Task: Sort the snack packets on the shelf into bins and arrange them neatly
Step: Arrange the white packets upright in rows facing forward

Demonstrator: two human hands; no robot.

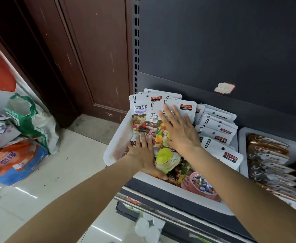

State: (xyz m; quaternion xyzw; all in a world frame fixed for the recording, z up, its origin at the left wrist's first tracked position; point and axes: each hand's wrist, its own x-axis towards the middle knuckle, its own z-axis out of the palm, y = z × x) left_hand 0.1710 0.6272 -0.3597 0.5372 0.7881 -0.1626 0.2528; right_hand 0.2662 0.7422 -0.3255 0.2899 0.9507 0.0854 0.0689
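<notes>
Shelf (pixel 187 206) holds white bin (pixel 114 142); tiled floor (pixel 70 165), brown door (pixel 91 58) leftward.

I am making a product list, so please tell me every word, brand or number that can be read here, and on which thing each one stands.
"ZIRANPEI": red logo on the front packet under the right hand.
"ZIRANPEI": packet behind it.
"树莓形软": leftmost upright packet, above the left hand.
"巧克力": middle packet, partly covered.
Small print, the sticker on the back panel, and the floor bags: too blurred.
</notes>
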